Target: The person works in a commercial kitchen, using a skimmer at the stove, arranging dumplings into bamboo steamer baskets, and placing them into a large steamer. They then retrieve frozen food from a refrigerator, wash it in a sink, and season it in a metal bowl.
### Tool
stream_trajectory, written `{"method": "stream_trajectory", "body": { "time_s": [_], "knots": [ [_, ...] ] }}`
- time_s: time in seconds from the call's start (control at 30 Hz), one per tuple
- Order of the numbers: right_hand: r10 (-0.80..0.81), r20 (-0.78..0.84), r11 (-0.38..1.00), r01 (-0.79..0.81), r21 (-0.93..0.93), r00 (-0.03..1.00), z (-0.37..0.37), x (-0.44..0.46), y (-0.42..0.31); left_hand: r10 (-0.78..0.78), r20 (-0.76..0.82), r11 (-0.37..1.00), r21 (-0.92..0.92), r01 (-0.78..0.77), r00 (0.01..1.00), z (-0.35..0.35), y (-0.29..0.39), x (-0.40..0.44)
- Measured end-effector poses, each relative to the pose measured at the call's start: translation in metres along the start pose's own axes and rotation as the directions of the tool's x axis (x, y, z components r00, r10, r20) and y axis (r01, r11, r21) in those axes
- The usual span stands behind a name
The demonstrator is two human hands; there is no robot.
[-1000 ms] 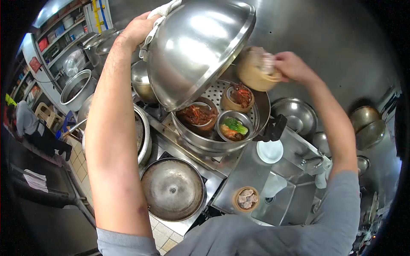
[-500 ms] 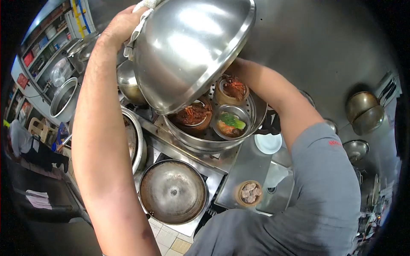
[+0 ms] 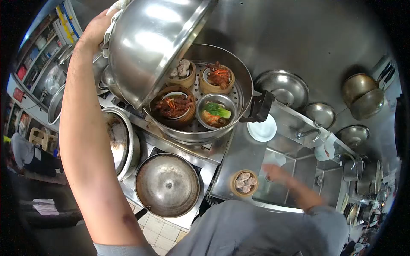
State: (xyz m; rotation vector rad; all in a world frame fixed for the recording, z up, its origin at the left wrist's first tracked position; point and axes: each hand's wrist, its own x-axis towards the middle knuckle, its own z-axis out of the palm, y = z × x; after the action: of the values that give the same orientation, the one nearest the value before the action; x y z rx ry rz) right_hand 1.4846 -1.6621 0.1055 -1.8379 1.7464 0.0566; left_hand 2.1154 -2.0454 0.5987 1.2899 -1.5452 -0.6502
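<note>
My left hand point(image 3: 97, 26), with a white cloth point(image 3: 114, 17), grips a large domed steel lid point(image 3: 149, 47) at the upper left, holding it tilted over the steamer pot point(image 3: 188, 135). Inside the pot are two bamboo baskets of reddish-brown chicken feet point(image 3: 174, 106), point(image 3: 218, 77), a metal bowl with green vegetable point(image 3: 217, 112), and a basket of pale dumplings point(image 3: 183, 70) partly behind the lid. My right hand point(image 3: 276, 173) is over the sink edge, smeared by motion, just right of a small bamboo basket of dumplings point(image 3: 244, 182); its fingers are unclear.
A wok point(image 3: 168, 185) sits on the stove in front of the pot. Left of it stands a large round pot point(image 3: 132, 145). A white plate point(image 3: 262, 128) lies by the sink point(image 3: 294, 175). Steel bowls point(image 3: 282, 87) line the back wall.
My right hand has come out of the steamer pot area and moved down right to the sink side. A basket of dumplings now shows in the pot. My left hand still holds the lid up.
</note>
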Motion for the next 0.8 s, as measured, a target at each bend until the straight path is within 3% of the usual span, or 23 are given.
{"method": "stream_trajectory", "body": {
  "time_s": [0.03,0.13,0.2,0.23,0.3,0.37,0.4,0.43,0.47,0.5,0.53,0.57,0.6,0.7,0.73,0.77,0.8],
  "knots": [
    [0.194,0.125,0.816,-0.23,0.531,0.973,0.027,-0.023,-0.022,-0.019,0.031,1.0,-0.01,0.02,0.999,-0.002,-0.003,0.004],
    [0.266,0.194,0.73,-0.329,0.6,0.944,0.029,-0.054,-0.098,-0.057,0.013,0.998,-0.033,0.057,0.998,0.006,0.009,-0.01],
    [0.253,-0.096,0.724,-0.123,0.678,0.963,0.058,-0.052,-0.092,-0.071,0.007,0.997,0.0,0.071,0.997,0.008,0.02,-0.015],
    [0.245,-0.101,0.727,-0.114,0.677,0.964,0.072,-0.048,-0.083,-0.055,0.032,0.998,0.016,0.055,0.998,0.006,0.016,-0.009],
    [0.212,-0.257,0.897,-0.084,0.433,0.943,0.094,-0.037,-0.06,-0.036,0.048,0.999,0.028,0.035,0.998,-0.003,0.009,0.001],
    [0.132,-0.259,0.919,-0.02,0.394,0.957,0.075,-0.033,-0.063,0.055,0.102,0.99,0.123,-0.067,0.993,-0.011,-0.005,0.014],
    [0.069,-0.244,0.932,0.025,0.361,0.967,0.061,-0.034,-0.066,0.13,0.024,0.991,0.003,-0.13,0.991,-0.023,-0.041,0.057],
    [0.146,-0.149,0.916,-0.077,0.394,0.978,0.044,-0.028,-0.07,0.181,-0.048,0.975,-0.119,-0.185,0.982,-0.041,-0.092,0.098],
    [0.176,-0.129,0.949,-0.134,0.285,0.976,0.039,-0.018,-0.067,0.105,-0.03,0.993,-0.041,-0.106,0.994,-0.072,-0.111,0.109],
    [-0.081,-0.334,0.978,0.14,0.155,0.939,0.048,-0.007,-0.051,0.025,-0.005,0.999,0.043,-0.025,1.0,-0.084,-0.11,0.12],
    [-0.184,-0.363,0.926,0.285,0.248,0.913,0.046,0.005,-0.038,0.042,0.038,0.993,0.108,-0.046,0.998,-0.075,-0.083,0.103],
    [-0.15,-0.284,0.917,0.241,0.318,0.947,0.026,0.012,-0.049,0.071,0.095,0.984,0.157,-0.086,0.993,-0.032,-0.049,0.055],
    [-0.03,-0.121,0.91,0.077,0.407,0.992,-0.008,0.014,-0.073,0.103,0.128,0.97,0.206,-0.128,0.986,0.008,-0.006,-0.013],
    [-0.154,-0.099,0.936,0.177,0.303,0.983,-0.009,0.037,-0.059,0.165,0.181,0.934,0.286,-0.212,0.97,0.056,0.092,-0.126],
    [-0.205,0.024,0.955,0.195,0.222,0.978,-0.008,0.042,-0.058,0.038,0.079,0.943,0.327,-0.062,0.996,0.051,0.081,-0.099],
    [-0.242,0.151,0.965,0.221,0.142,0.958,-0.006,0.046,-0.056,0.081,0.086,0.946,0.306,-0.104,0.993,0.043,0.071,-0.086],
    [-0.249,0.153,0.963,0.228,0.141,0.956,-0.005,0.044,-0.059,0.086,0.087,0.956,0.273,-0.107,0.992,0.031,0.043,-0.059]
  ]
}}
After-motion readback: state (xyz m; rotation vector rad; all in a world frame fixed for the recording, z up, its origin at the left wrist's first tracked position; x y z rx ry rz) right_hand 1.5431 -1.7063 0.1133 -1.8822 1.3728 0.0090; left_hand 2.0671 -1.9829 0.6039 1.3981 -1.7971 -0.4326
